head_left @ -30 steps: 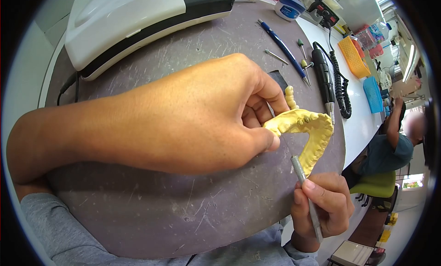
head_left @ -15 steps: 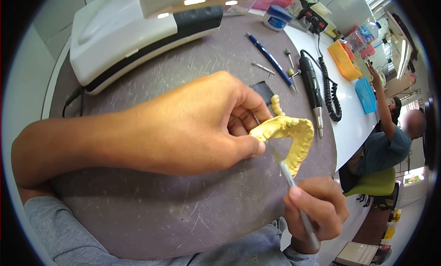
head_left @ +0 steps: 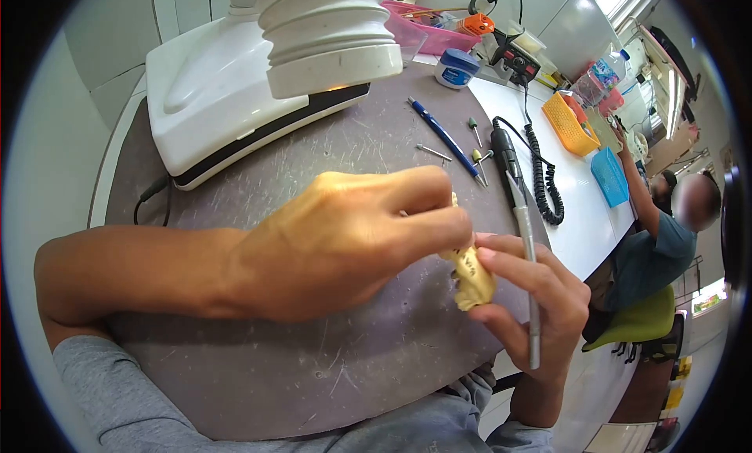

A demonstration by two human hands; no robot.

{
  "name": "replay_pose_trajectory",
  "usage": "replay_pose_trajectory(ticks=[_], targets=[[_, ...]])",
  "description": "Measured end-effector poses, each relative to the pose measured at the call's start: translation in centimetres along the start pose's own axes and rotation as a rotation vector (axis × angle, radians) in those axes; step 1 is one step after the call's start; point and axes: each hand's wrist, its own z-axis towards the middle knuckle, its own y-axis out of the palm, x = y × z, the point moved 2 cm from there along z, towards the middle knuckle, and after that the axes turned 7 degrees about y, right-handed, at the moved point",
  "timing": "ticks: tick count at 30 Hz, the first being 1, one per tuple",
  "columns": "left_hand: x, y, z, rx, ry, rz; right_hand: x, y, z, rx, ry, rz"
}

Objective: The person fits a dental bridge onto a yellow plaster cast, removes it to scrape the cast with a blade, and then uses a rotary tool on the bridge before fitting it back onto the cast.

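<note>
Mostly hidden beneath the fingers of the left hand (head_left: pixel 345 234): the upper part of the yellow tooth model (head_left: pixel 475 287), only the lower end showing between the two hands. Dark marks along that end, too small to read. Above the left forefinger, a pale yellow sliver; cannot tell whether part of the model or something separate. Beyond the left hand, partly covered by a white ribbed hose (head_left: pixel 329 46) cut off at the top edge, a white machine (head_left: pixel 204 85).

Compared with half a second ago, model turned over and mostly covered, its open curve no longer in sight. Small row of teeth and dark square, earlier just beyond the left fingertips, now lost to view. Metal tool (head_left: pixel 533 320) swung away from the model, now pointing up past the right knuckles.

Left hand closed in a pinch on the upper part of the model, thumb and forefinger nearly together, back of the hand facing up, tips out of sight. Right hand (head_left: pixel 548 296) partly curled, with thumb and fingertips touching the lower end of the model from its right side and the tool held across the fingers. Beyond the right hand, a black drill handle (head_left: pixel 504 147), partly behind the tool's upper end; farther left, a blue pen (head_left: pixel 442 138).
</note>
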Motion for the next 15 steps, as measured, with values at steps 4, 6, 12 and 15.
replay_pose_trajectory(ticks=[4,6,12,15], targets=[[-0.2,0.6,-0.6,0.000,0.058,-0.037,-0.4,1.0,0.4,-0.067,-0.051,-0.074],[0.0,0.2,-0.5,-0.075,0.031,-0.020,0.0,1.4,0.1,-0.068,-0.055,-0.040],[-0.3,-0.7,0.0,-0.154,-0.111,0.133,-0.6,0.8,-0.2,0.051,-0.153,-0.112],[-0.5,-0.5,-0.2,-0.110,-0.151,0.108,-0.5,0.3,0.0,-0.082,-0.175,-0.216]])
